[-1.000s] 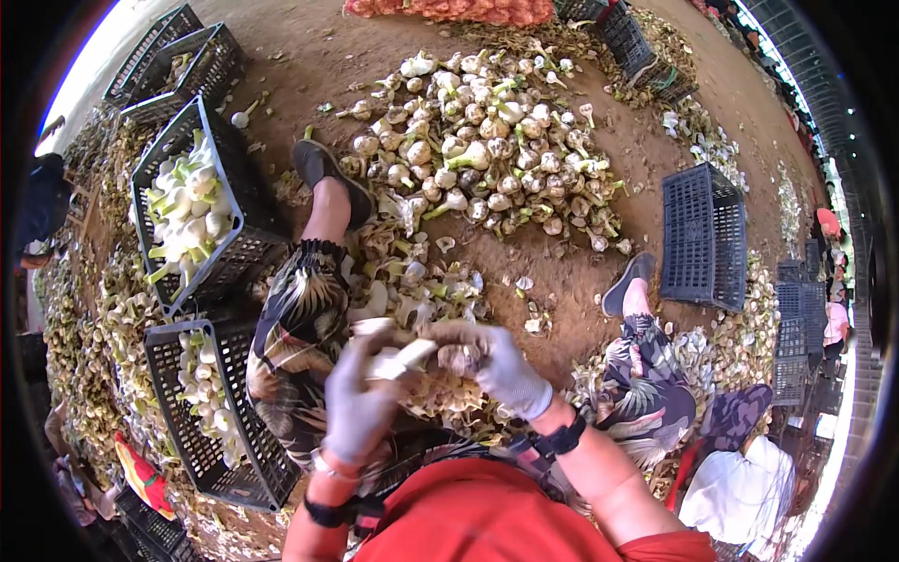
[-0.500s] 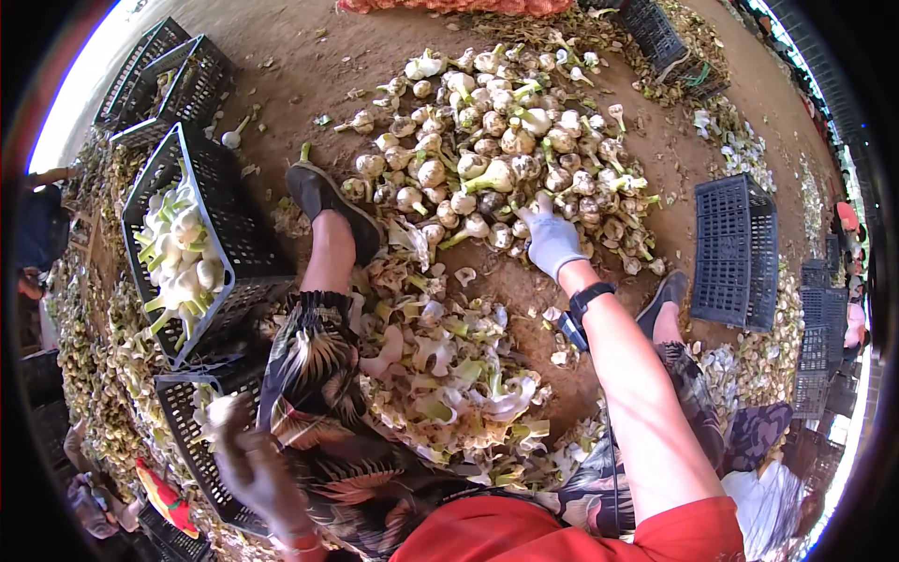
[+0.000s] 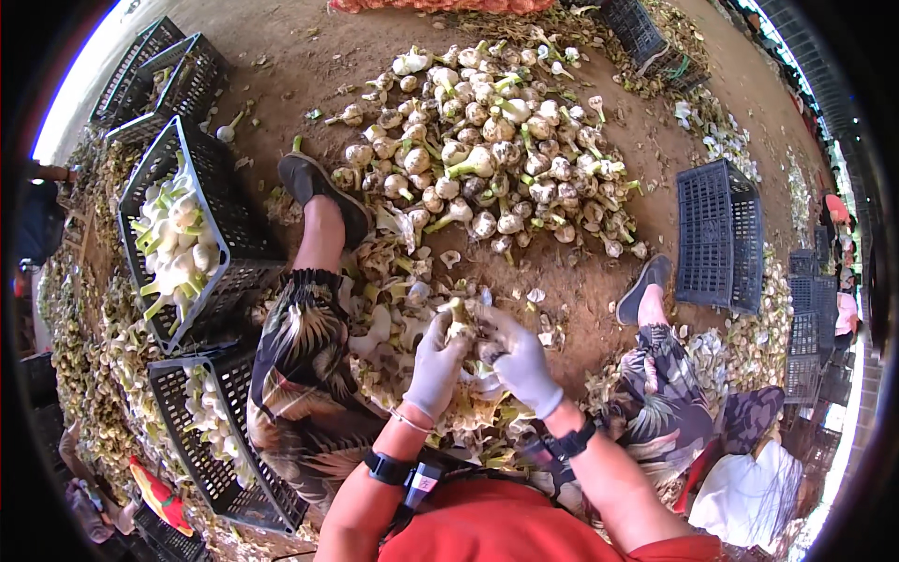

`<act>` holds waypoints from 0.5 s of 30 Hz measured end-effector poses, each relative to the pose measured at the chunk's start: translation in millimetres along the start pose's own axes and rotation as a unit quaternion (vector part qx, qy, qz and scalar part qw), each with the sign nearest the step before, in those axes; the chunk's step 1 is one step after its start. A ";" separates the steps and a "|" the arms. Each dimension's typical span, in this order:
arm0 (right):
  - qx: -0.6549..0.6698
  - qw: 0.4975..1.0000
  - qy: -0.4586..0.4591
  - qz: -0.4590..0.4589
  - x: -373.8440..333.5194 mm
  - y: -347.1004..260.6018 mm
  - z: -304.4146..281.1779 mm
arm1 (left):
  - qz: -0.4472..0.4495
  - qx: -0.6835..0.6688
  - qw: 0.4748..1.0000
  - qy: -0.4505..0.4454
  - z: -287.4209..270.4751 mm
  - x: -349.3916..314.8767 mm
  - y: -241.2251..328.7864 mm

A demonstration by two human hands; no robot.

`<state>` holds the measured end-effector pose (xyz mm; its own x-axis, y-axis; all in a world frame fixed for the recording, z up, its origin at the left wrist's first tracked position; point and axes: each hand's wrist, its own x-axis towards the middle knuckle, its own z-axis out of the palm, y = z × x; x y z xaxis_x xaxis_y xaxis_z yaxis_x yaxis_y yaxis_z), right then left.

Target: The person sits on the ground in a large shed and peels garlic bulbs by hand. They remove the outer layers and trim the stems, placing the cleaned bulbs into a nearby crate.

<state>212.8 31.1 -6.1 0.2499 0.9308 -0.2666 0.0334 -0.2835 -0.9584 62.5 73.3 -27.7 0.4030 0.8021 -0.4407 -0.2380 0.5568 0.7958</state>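
Garlic-handling shed: dirt floor (image 3: 300,70), garlic heap (image 3: 496,155), dark plastic crates (image 3: 707,234), loose peelings (image 3: 122,347).

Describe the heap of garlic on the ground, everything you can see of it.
The heap of garlic is a loose, roughly rounded spread of many bulbs, off-white and smudged brown, some with short greenish stems pointing various ways. It lies on the brown dirt floor, beyond the gloved left hand and right hand; neither touches it. The left shoe is close to its left edge.
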 end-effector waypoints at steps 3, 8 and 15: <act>0.060 0.990 0.083 0.093 -26.0 -19.1 -2.4 | 0.064 0.189 0.980 0.005 -0.4 -26.5 7.3; -0.083 0.996 0.024 0.017 -39.0 -18.1 7.3 | 0.207 0.439 0.874 -0.025 14.4 -67.0 49.3; 0.022 0.998 0.033 0.055 -75.6 -39.0 -1.5 | 0.097 0.219 0.971 -0.026 25.2 -101.5 62.7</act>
<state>194.1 -28.6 51.5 0.3131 0.8772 -0.3639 -0.0392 -0.3709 -0.9278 29.0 21.3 77.4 0.4344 0.8644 -0.2532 0.0807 0.2427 0.9668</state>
